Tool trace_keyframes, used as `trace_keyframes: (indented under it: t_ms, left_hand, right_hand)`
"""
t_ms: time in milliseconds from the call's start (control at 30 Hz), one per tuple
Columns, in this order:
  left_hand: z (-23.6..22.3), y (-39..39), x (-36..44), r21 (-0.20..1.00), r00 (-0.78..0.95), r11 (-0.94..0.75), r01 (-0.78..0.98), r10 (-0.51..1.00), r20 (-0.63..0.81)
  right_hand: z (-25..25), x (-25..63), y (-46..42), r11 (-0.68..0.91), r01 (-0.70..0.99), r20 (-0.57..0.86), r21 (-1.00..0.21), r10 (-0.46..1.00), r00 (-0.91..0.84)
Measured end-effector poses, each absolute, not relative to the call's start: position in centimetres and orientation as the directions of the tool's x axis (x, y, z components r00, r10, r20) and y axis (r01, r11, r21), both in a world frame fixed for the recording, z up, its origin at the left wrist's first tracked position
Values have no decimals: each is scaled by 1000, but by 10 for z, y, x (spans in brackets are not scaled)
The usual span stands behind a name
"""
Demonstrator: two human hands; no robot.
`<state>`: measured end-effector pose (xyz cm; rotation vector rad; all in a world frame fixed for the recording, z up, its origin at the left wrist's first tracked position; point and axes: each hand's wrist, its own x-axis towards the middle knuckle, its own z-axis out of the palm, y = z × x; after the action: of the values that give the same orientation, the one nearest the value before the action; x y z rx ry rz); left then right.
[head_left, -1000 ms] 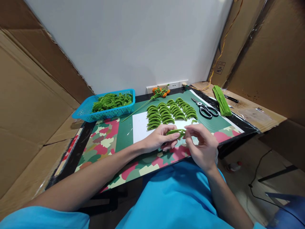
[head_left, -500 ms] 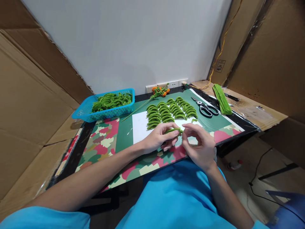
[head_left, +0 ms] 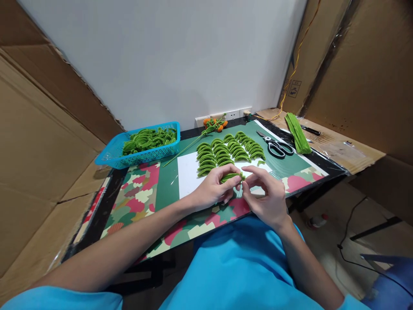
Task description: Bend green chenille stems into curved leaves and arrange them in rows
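In the head view, my left hand (head_left: 217,183) is closed on a slim green chenille leaf (head_left: 229,177), pinched between thumb and fingers. My right hand (head_left: 266,191) meets it at the right tip, thumb and curled fingers around the end of the leaf. The fingertips partly hide that end. Just beyond both hands, several curved green chenille leaves (head_left: 222,150) lie in columns on a white sheet (head_left: 187,172). A small green scrap (head_left: 260,162) rests right of them.
Black-handled scissors (head_left: 276,146) lie on the green mat (head_left: 167,181). A bundle of green chenille stems (head_left: 297,133) lies to the right. At left stands a blue basket (head_left: 145,156) of green pieces. Orange chenille flowers (head_left: 215,124) on a stem lie by the wall sockets (head_left: 232,115).
My right hand has shifted slightly left and its fingers have come closer around the leaf's tip. My left hand keeps its hold. The whole view has shifted a little.
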<state>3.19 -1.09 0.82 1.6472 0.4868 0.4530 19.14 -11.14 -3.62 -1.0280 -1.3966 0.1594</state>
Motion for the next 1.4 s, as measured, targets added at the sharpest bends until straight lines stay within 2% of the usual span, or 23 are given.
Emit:
trace_keyframes:
  t_ms: [233, 500, 700, 900, 1067, 1233, 1400]
  left_hand:
    - [8, -10, 32, 994, 805, -90, 67, 594, 0]
    - [5, -5, 32, 1000, 802, -6, -5, 597, 8]
    - [3, -3, 31, 1000, 786, -23, -2, 619, 15]
    - [0, -2, 30, 997, 777, -64, 43, 629, 7]
    - [3, -3, 31, 1000, 797, 25, 18, 604, -30]
    - [11, -3, 29, 996, 893, 62, 64, 442, -85]
    - [14, 2, 25, 990, 924, 113, 83, 363, -118]
  right_hand:
    - [-34, 192, -110, 572, 422, 695, -703, 680, 235]
    - [-32, 194, -109, 539, 528, 701, -657, 694, 163]
    - [-31, 194, -106, 502, 537, 660, -679, 737, 146]
    - [-33, 194, -104, 477, 605, 686, -637, 709, 163]
    - [-30, 198, -107, 492, 615, 688, -616, 716, 117]
    - [-26, 213, -113, 548, 657, 744, -518, 667, 31]
    - [-21, 229, -109, 609, 744, 765, -275, 607, -215]
